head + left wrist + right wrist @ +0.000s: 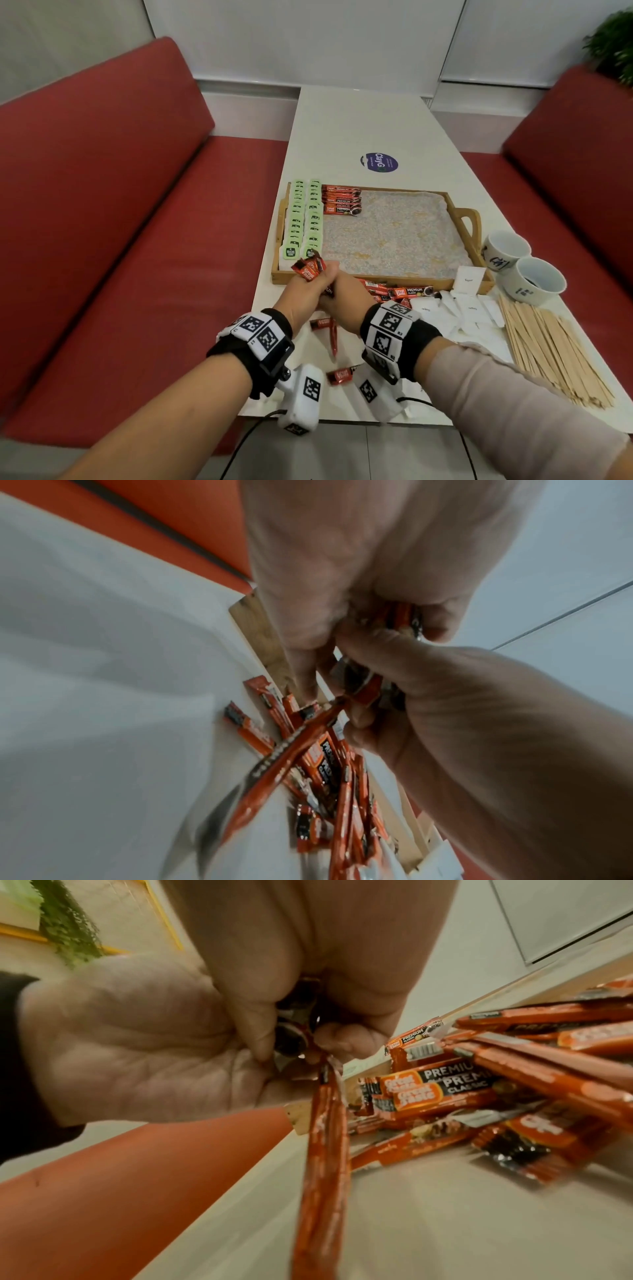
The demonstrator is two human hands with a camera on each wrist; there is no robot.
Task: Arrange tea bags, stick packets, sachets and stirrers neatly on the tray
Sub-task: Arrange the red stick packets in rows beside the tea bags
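Red foil stick packets [310,268]: a small bunch, the left hand [301,294] curling round it at lower centre of the head view. Right hand [346,298] is touching the left, pinching one more packet [322,1150], its long axis hanging down toward the table [342,130]. Loose packets [397,292] are lying just right of both hands, nearer the right. The tray [376,279] is sitting just beyond, a started packet row [340,200] lying crosswise at its upper left beside the tea bags [303,219].
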